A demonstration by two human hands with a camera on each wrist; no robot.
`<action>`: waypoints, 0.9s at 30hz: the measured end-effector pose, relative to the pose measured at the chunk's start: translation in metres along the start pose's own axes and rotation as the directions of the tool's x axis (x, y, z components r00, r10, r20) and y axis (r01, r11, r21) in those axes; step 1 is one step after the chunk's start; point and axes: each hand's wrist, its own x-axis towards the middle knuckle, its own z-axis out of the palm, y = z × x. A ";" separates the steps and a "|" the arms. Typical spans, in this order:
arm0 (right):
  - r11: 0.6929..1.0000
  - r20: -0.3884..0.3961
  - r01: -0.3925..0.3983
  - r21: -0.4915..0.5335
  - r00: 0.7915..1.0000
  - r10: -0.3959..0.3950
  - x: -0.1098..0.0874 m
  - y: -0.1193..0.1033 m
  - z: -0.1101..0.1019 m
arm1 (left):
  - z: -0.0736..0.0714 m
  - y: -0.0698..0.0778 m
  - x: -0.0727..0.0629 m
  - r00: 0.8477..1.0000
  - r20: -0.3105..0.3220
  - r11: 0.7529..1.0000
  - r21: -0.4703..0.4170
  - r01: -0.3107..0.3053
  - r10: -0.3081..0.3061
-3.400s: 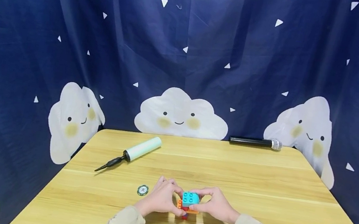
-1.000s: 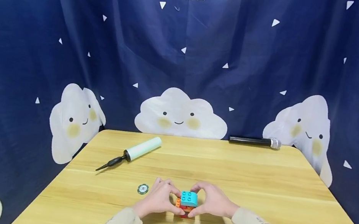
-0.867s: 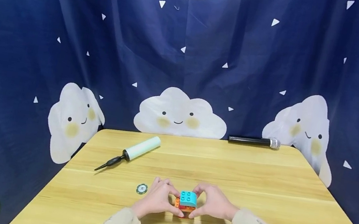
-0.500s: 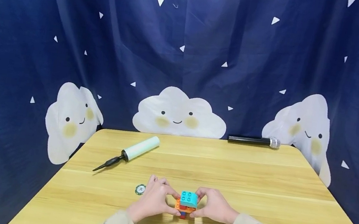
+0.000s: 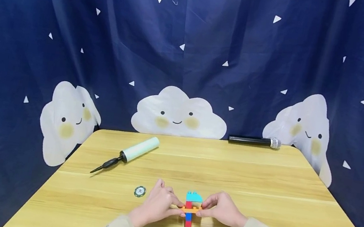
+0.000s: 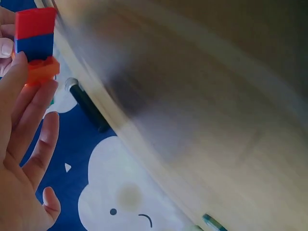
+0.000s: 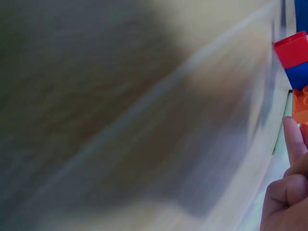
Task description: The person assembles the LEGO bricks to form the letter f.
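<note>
A small stack of toy building blocks is held between both hands. From the top it has a rounded turquoise block (image 5: 193, 197), a red block (image 5: 188, 204), an orange block (image 5: 191, 210), then a blue block (image 5: 188, 217) and a red block (image 5: 188, 225). The left hand (image 5: 157, 205) pinches the orange block's left end between thumb and fingers; its other fingers stay extended in the left wrist view. At the opposite end, the right hand (image 5: 224, 211) pinches the orange block. The right wrist view shows only part of that hand at its edge.
Beside the left hand lies a round green-and-white poker chip (image 5: 140, 191). A pale green hand pump (image 5: 141, 149) with a black nozzle rests farther back on the wooden table (image 5: 247, 170). A black microphone (image 5: 253, 140) lies along the back edge, before a dark blue curtain (image 5: 212, 28).
The block stack has been tilted, so its blue and red lower blocks now show and the turquoise top is seen more from the side. The right fingers have closed in on the orange block.
</note>
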 end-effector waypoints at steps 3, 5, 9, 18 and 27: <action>0.999 0.045 0.041 -0.008 0.998 -0.041 -0.004 0.005 0.002 | 0.001 0.004 0.000 0.997 0.074 1.000 -0.002 0.006 -0.006; 0.997 0.083 0.077 -0.013 0.994 -0.075 -0.006 0.007 0.003 | 0.002 0.006 0.001 0.995 0.097 1.000 -0.001 0.002 -0.002; 0.990 0.116 0.138 -0.027 0.984 -0.134 -0.010 0.011 0.006 | 0.006 0.009 0.001 0.995 0.102 1.000 -0.008 -0.002 0.003; 0.985 0.097 0.149 -0.084 0.985 -0.141 -0.010 0.010 0.004 | 0.006 0.004 -0.004 0.988 0.139 0.985 -0.151 0.088 -0.067; 0.987 0.083 0.130 -0.092 0.989 -0.122 -0.005 0.010 0.000 | 0.008 0.001 0.004 0.973 0.203 0.967 -0.204 0.151 -0.109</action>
